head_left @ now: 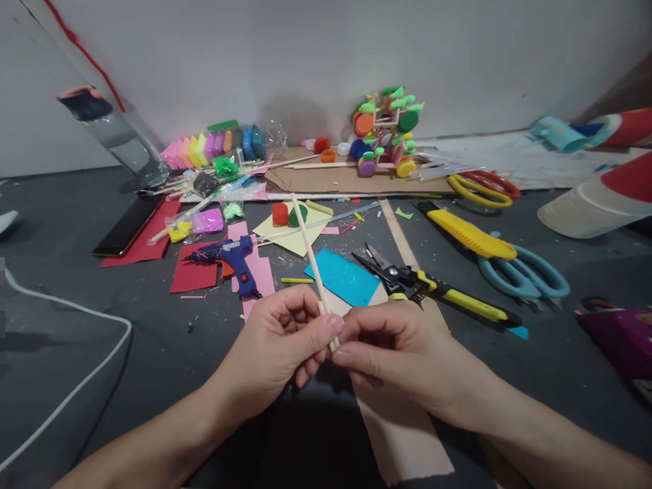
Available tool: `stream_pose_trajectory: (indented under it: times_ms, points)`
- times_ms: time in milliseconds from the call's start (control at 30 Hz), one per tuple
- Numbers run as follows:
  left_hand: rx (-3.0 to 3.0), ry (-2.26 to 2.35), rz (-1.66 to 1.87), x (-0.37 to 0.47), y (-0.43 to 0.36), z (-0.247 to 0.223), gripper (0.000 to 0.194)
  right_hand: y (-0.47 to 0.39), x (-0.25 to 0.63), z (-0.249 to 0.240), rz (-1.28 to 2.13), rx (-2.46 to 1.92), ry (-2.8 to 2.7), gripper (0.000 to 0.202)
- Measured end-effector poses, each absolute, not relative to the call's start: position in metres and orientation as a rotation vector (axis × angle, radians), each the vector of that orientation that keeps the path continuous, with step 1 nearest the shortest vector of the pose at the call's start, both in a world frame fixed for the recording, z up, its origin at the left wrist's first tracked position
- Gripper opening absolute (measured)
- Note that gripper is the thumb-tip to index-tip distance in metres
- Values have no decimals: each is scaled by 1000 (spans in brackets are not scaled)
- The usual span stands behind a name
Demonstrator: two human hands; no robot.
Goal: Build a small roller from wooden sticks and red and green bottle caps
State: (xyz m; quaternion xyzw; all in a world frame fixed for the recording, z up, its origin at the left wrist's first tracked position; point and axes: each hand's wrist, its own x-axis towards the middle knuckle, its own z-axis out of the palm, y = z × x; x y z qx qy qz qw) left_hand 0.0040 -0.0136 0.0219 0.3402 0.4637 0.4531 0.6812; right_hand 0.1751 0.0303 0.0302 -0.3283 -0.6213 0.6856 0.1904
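Left hand (278, 339) and right hand (392, 350) pinching 1 wooden stick (309, 252).

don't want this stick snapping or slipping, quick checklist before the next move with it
1. Both hands on the thin wooden stick: ok, left hand and right hand pinch its lower end.
2. Stick whole: ok, no break visible.
3. Upper end free: ok, in the air above the blue paper.
4. Pliers away from the fingers: ok, lying on the floor beyond the right hand.
5. Glue gun off: cannot tell.
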Motion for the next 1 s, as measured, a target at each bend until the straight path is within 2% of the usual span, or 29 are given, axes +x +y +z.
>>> stream_pose_trajectory:
  times_ms: [100,233,367,467,567,700,767,1000]
  points:
    - [741,1047,1032,6,-15,23,29,29,174,26,1994,-940,-1639,23]
    - [753,983,1070,7,-16,26,15,29,176,27,2018,-904,-1536,26]
    - [755,950,1053,7,-15,26,15,30,176,27,2108,-889,-1473,23]
    - [765,1000,1058,5,-15,26,12,30,175,25,2052,-895,-1550,27]
    - [758,1041,1034,2,-14,26,17,30,177,26,1802,-893,-1781,28]
    - [655,1007,980,0,-13,27,20,33,183,27,1106,-664,-2211,13]
    - [618,983,957,0,-13,27,22,34,186,25,855,-542,-2324,14]
    - [692,1022,880,-2,-13,26,27,33,189,16,660,-443,-2388,18]
